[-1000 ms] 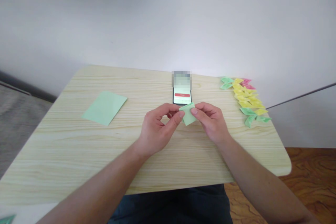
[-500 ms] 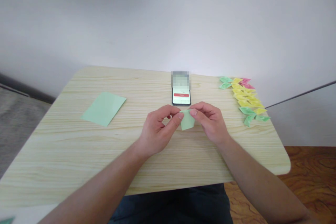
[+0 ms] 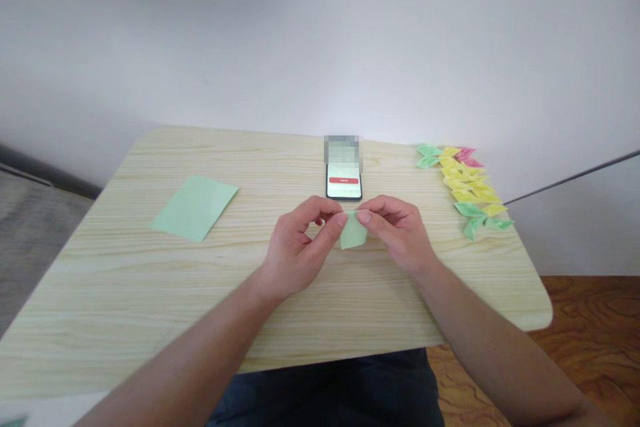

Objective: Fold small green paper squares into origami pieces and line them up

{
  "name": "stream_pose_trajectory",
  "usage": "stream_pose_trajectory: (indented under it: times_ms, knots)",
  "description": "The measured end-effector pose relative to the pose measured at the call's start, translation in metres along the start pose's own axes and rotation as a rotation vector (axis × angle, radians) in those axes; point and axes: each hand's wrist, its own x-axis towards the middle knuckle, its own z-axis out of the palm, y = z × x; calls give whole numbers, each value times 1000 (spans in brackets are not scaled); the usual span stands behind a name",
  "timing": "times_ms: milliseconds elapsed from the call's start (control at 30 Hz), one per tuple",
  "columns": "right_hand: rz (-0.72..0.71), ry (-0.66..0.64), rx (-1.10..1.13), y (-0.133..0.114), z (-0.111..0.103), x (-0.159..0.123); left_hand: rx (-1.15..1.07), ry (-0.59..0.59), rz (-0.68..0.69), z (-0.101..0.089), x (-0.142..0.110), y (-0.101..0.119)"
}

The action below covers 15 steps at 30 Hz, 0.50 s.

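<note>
A small folded piece of light green paper (image 3: 353, 233) is held up between both hands, just in front of the phone. My left hand (image 3: 306, 243) pinches its upper left corner between thumb and index finger. At the upper right corner, my right hand (image 3: 397, 230) grips the same piece with thumb and fingertips. The paper's lower part hangs free, and the fingers hide its top corners. Close behind the fingertips lies a phone (image 3: 344, 188) with a lit screen and a red bar on it.
A flat light green sheet (image 3: 196, 209) lies on the wooden table (image 3: 200, 307) at the left. Along the right edge sit several folded yellow paper pieces (image 3: 467, 183), with green ones (image 3: 473, 213) and pink ones (image 3: 467, 157). A white wall (image 3: 300, 40) rises behind the table.
The paper has shifted very slightly left, and the right thumb has moved a little left along its top edge. Both hands keep their pinch on it.
</note>
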Motion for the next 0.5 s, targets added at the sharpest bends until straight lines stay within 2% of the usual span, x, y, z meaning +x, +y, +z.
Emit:
stream_pose_trajectory:
  times_ms: [200,500]
  knots:
    - [-22,-3,55,7,-3,1,3,12,-19,0,0,0]
    - [-11,33,-53,0,-2,-1,8,21,-49,0,-1,2]
